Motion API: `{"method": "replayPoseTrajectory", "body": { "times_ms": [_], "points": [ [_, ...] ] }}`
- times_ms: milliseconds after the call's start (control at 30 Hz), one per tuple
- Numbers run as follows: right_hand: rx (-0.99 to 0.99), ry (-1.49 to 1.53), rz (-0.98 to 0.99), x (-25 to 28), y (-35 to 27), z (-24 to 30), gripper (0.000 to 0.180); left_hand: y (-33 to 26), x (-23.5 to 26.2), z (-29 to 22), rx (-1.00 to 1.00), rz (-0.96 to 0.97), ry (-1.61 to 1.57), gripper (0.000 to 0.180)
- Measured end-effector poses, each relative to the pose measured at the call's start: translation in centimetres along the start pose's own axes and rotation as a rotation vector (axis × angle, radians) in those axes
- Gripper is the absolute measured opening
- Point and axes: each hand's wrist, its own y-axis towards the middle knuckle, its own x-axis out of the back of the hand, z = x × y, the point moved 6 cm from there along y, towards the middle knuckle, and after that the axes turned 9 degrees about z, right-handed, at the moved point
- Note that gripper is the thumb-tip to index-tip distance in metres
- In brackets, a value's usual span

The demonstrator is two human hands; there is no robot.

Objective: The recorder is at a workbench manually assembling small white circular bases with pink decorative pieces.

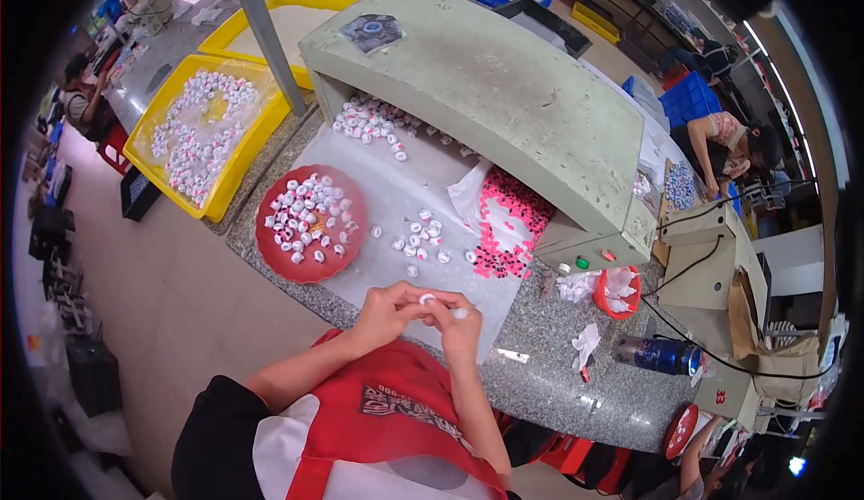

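Note:
Near the front edge of the counter, my left hand (385,314) and my right hand (457,322) meet with bent fingers. Their fingertips pinch a small white round piece (427,299) between them. Another white bit (460,314) shows at my right fingers; whether it is a second piece or a finger cover I cannot tell. Just beyond lie several loose white round pieces (423,230) with dark and pink marks, on a pale sheet (360,169). To the left, a red scalloped plate (277,255) bears many similar pieces. Small pink-and-black parts (504,234) spread over the sheet at the right.
A grey-green arched metal housing (486,68) spans the counter, with more white pieces (373,122) under it. Yellow trays (216,196) stand at far left. At right are a red basket (636,295), crumpled tissue (586,342) and a blue can (661,354). Other people (720,144) work nearby.

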Motion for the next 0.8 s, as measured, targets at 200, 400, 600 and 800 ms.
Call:
{"method": "replayPoseTrajectory", "body": {
  "times_ms": [200,400,600,800],
  "points": [
    [0.092,-0.140,-0.022,-3.0,4.3,-1.2,0.019,1.2,9.3,1.5,0.041,-0.246,0.470,0.024],
    [0.039,-0.173,-0.129,3.1,3.3,-1.6,0.029,8.0,10.7,-0.8,-0.115,-0.531,1.314,0.034],
    [0.162,-0.221,-0.231,5.2,-0.4,-0.7,0.035,18.0,5.5,8.6,0.146,-0.134,1.196,0.035],
    [0.263,-0.213,-0.324,6.8,-4.4,4.4,0.042,13.8,3.4,-2.2,0.088,0.093,-0.133,0.032]
  ]
}}
